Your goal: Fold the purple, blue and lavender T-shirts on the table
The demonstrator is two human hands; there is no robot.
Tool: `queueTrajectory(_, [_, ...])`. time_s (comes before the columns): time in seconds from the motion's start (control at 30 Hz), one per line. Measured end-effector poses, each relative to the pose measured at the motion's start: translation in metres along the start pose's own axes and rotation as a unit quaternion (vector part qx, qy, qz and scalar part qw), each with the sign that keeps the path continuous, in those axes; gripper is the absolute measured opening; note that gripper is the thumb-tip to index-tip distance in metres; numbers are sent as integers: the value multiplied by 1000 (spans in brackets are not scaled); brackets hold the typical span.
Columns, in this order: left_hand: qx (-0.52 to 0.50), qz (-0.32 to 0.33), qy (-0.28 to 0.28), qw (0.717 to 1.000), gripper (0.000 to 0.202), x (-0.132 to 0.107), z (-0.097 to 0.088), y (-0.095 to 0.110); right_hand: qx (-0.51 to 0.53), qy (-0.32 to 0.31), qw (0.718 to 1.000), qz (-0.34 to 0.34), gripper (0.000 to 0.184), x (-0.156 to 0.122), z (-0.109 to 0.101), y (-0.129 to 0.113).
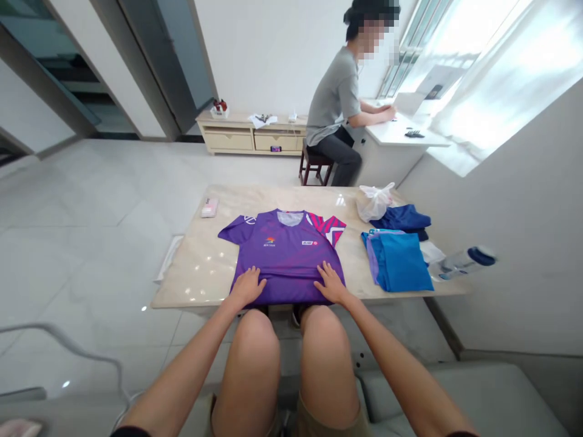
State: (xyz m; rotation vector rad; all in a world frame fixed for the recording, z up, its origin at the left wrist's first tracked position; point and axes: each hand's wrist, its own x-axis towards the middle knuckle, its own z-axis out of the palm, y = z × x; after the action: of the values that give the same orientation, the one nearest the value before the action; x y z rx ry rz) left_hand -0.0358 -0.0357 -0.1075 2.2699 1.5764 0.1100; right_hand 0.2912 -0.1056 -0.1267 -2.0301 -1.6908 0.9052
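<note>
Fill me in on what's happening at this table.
A person's left hand and right hand rest, fingers spread, on a purple T-shirt laid out on the table, with a crease between them. Folded blue cloth lies to the right, near a water bottle. Farther back, another person sits at a white desk.

Shirt (291, 258) txt — too sm. to read; grey cable (93, 358) — cut off @ L edge.
</note>
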Motion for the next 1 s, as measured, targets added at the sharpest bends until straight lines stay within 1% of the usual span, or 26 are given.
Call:
queueTrajectory(0.07, [-24, 7, 4, 1000, 48, -16, -23, 11, 34, -6, 999, 5, 74, -22, -13, -15])
queueTrajectory(0.1, [-52, 11, 4, 999, 47, -29, -32, 17, 56, -7, 998, -2, 75, -37, -17, -23])
queueTrajectory(0.13, [-87, 15, 3, 996, 48, -46, -38, 23, 87, -11, 996, -12, 77, -54, -18, -30])
queueTrajectory(0.2, [-211, 7, -9, 978, 53, -88, -42, 34, 224, -17, 974, -25, 76, -96, -14, -43])
queueTrajectory(0.23, [-249, -4, 9, 969, 53, -112, -40, 39, 269, -1, 963, -18, 74, -117, -10, -47])
queueTrajectory(0.3, [-263, -18, 94, 960, 50, -154, -32, 46, 311, 70, 948, -2, 66, -153, -2, -54])
queueTrajectory(0.37, [-243, -20, 161, 956, 50, -186, -25, 51, 307, 136, 942, 11, 61, -178, 5, -58])
queueTrajectory(0.4, [-228, -17, 182, 957, 49, -196, -24, 52, 295, 158, 942, 15, 60, -186, 7, -59])
queueTrajectory(0.43, [-209, -13, 195, 958, 48, -201, -23, 53, 275, 173, 946, 15, 58, -191, 8, -60])
queueTrajectory(0.5, [-160, 3, 214, 964, 47, -204, -28, 56, 206, 203, 957, -11, 54, -197, 10, -65])
queueTrajectory(0.57, [-100, 40, 226, 968, 45, -199, -35, 61, 94, 229, 966, -73, 46, -200, 11, -74])
queueTrajectory(0.6, [-73, 61, 231, 968, 43, -196, -39, 64, 28, 239, 964, -112, 42, -201, 11, -80])
queueTrajectory(0.67, [-38, 88, 240, 966, 36, -191, -45, 72, -92, 255, 945, -181, 34, -203, 12, -93])
queueTrajectory(0.73, [-32, 85, 250, 964, 29, -189, -48, 77, -161, 274, 924, -211, 27, -203, 13, -106])
queueTrajectory(0.77, [-36, 78, 253, 964, 28, -189, -49, 79, -172, 285, 919, -213, 24, -202, 13, -112])
queueTrajectory(0.83, [-44, 72, 251, 964, 27, -191, -51, 78, -170, 297, 917, -205, 22, -199, 13, -120])
queueTrajectory(1.0, [-46, 77, 254, 963, 30, -199, -55, 65, -169, 309, 915, -196, 22, -196, 15, -131])
